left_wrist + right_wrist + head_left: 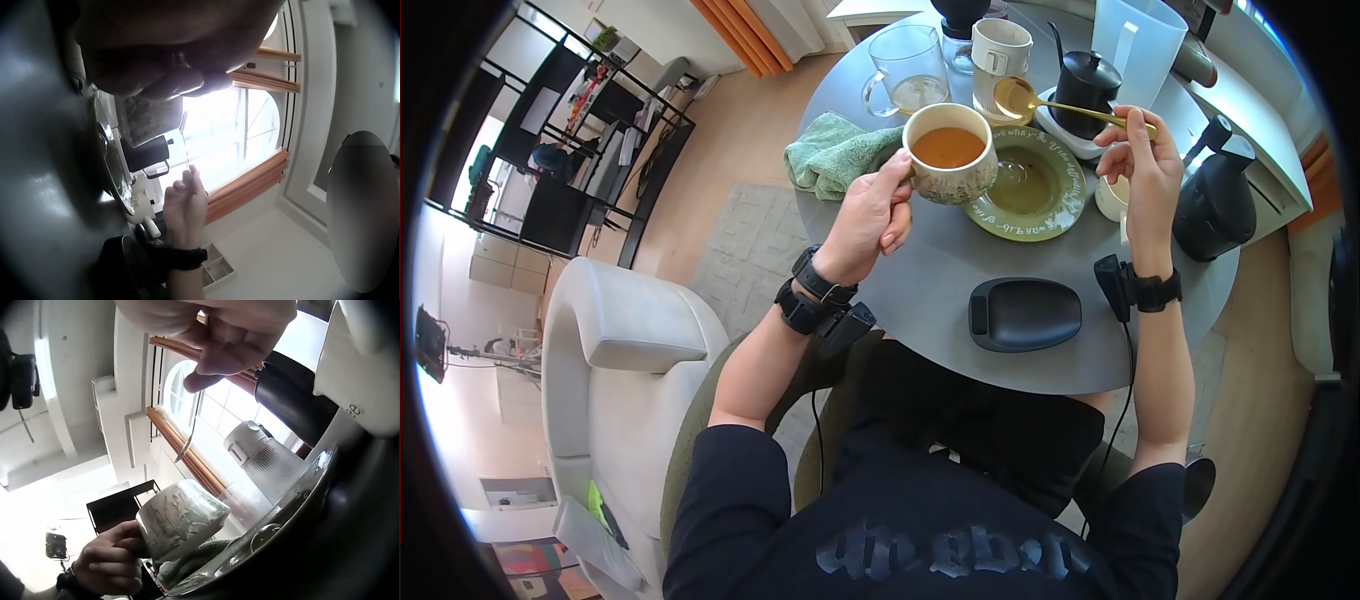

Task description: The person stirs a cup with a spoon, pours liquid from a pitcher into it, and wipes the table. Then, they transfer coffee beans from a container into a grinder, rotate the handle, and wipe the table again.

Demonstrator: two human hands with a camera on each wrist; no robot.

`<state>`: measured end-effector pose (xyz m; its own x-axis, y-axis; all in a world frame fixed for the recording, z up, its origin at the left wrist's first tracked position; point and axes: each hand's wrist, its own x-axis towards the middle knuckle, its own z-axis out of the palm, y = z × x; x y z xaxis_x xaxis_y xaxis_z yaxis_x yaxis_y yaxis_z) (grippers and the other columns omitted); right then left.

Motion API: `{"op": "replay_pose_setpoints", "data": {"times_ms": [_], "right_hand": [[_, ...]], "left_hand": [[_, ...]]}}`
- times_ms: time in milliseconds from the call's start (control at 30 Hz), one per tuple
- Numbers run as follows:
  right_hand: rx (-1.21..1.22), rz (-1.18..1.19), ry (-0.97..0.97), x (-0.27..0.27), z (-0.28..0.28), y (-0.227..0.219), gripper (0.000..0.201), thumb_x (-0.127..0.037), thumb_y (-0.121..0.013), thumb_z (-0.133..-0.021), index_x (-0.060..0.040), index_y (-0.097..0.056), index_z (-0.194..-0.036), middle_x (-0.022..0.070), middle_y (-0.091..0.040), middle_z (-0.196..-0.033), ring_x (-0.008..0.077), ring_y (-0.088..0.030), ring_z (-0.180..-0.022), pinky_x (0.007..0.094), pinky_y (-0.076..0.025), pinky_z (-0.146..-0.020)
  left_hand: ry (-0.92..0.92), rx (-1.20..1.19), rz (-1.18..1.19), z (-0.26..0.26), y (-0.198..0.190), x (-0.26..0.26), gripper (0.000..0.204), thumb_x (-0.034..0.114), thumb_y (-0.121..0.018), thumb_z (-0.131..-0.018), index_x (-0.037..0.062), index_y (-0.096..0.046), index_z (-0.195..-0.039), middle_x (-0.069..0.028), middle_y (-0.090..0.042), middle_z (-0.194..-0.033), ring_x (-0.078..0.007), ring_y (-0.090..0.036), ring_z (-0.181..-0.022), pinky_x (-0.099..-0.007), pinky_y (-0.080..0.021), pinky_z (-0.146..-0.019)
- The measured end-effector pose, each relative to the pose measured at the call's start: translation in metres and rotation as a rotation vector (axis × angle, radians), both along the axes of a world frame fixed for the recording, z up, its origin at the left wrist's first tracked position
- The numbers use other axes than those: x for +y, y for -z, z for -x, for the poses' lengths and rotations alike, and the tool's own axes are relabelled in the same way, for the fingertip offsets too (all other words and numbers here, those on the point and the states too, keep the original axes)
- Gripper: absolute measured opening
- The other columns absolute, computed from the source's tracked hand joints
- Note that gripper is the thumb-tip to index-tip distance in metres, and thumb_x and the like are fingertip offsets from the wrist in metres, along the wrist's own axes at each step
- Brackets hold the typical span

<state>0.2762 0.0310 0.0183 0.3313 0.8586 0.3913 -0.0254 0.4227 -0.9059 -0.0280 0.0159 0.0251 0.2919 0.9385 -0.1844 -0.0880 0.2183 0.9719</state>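
Observation:
In the head view my left hand (868, 218) grips the handle of a patterned cream mug (956, 186) with orange-brown liquid in it. The mug is lifted above the left rim of a green lettered plate (1062, 218). My right hand (1152, 172) pinches the end of a gold spoon (1078, 107) between thumb and fingers. Its bowl hangs just right of the mug's rim. From the right wrist, the mug (181, 519) appears slightly tilted, with the spoon (192, 434) above it. A shallow pool of liquid lies in the plate's middle.
Left of the mug are a green towel (840, 155) and a glass jug (908, 72). Behind stand a tall cup (1000, 62), a black kettle (1090, 85) and a clear pitcher (1140, 45). A small cup (1112, 200), a black grinder-like appliance (1215, 205) and a dark oval device (1025, 315) are nearer.

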Motion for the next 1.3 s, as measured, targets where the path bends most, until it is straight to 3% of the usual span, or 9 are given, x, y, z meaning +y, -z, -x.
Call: {"op": "replay_pose_setpoints", "data": {"times_ms": [200,400,600,700,800,1033,1133,1300], "right_hand": [[-0.029,0.011,-0.008,0.002,-0.005,0.007,0.028,-0.027,-0.053,-0.108,-0.0024,-0.066,-0.113,0.0067,-0.068,-0.081,0.0077,-0.059,-0.058,0.0196,-0.042,-0.051],[0.001,-0.031,0.009,0.007,-0.01,0.012,0.027,-0.027,-0.055,-0.107,-0.0026,-0.067,-0.109,0.0058,-0.07,-0.078,0.0063,-0.058,-0.055,0.0189,-0.042,-0.05],[0.002,-0.062,0.017,0.005,-0.006,0.006,0.026,-0.026,-0.054,-0.107,-0.0023,-0.066,-0.109,0.0045,-0.068,-0.077,0.0053,-0.057,-0.056,0.0189,-0.042,-0.049],[-0.01,-0.046,0.004,0.004,-0.004,0.005,0.026,-0.025,-0.053,-0.107,-0.002,-0.066,-0.109,0.004,-0.068,-0.077,0.005,-0.057,-0.056,0.0188,-0.041,-0.049],[-0.022,-0.047,-0.014,0.004,-0.002,0.006,0.027,-0.024,-0.053,-0.108,-0.0017,-0.066,-0.109,0.0037,-0.068,-0.076,0.0045,-0.056,-0.055,0.0184,-0.041,-0.049],[-0.037,-0.057,-0.02,0.004,-0.001,0.005,0.026,-0.024,-0.052,-0.108,-0.0022,-0.066,-0.109,0.0037,-0.067,-0.075,0.004,-0.055,-0.054,0.0179,-0.04,-0.047],[-0.037,-0.054,-0.026,0.004,-0.001,0.007,0.025,-0.023,-0.052,-0.108,-0.0027,-0.067,-0.109,0.0036,-0.067,-0.075,0.0041,-0.055,-0.053,0.0179,-0.04,-0.047],[-0.038,-0.063,-0.017,0.005,0.0,0.007,0.026,-0.024,-0.052,-0.108,-0.003,-0.067,-0.109,0.0034,-0.067,-0.076,0.0037,-0.056,-0.054,0.0175,-0.04,-0.047]], "left_hand": [[-0.017,-0.037,0.029,0.003,-0.004,-0.006,0.048,0.046,-0.042,-0.109,0.0184,-0.035,-0.071,0.0064,-0.03,-0.039,-0.0082,-0.026,-0.032,-0.0236,-0.025,-0.039],[0.05,-0.174,0.224,0.004,-0.023,-0.01,0.047,0.047,-0.041,-0.109,0.0189,-0.035,-0.072,0.0072,-0.028,-0.039,-0.0086,-0.023,-0.032,-0.0246,-0.024,-0.042],[0.054,0.025,-0.007,-0.008,-0.025,-0.015,0.049,0.047,-0.043,-0.109,0.0175,-0.036,-0.07,0.006,-0.032,-0.041,-0.0075,-0.026,-0.033,-0.0232,-0.025,-0.04],[0.019,0.098,-0.136,-0.01,-0.016,-0.018,0.048,0.047,-0.051,-0.107,0.0142,-0.043,-0.072,0.0058,-0.037,-0.047,-0.0047,-0.035,-0.035,-0.0207,-0.025,-0.035],[0.032,0.083,-0.139,-0.011,-0.018,-0.023,0.046,0.044,-0.051,-0.107,0.0131,-0.046,-0.074,0.0063,-0.037,-0.049,-0.0048,-0.036,-0.035,-0.0207,-0.025,-0.036],[0.067,-0.135,0.155,-0.007,-0.034,-0.035,0.047,0.047,-0.037,-0.11,0.0201,-0.035,-0.071,0.0079,-0.027,-0.037,-0.0093,-0.019,-0.031,-0.0252,-0.021,-0.042],[0.111,-0.221,0.224,-0.002,-0.034,-0.034,0.047,0.046,-0.037,-0.11,0.02,-0.035,-0.072,0.0079,-0.027,-0.037,-0.0092,-0.02,-0.031,-0.0253,-0.021,-0.042],[0.069,-0.06,0.102,-0.007,-0.035,-0.038,0.046,0.045,-0.037,-0.111,0.0197,-0.034,-0.072,0.0078,-0.027,-0.038,-0.0084,-0.02,-0.032,-0.0247,-0.022,-0.042]]}}
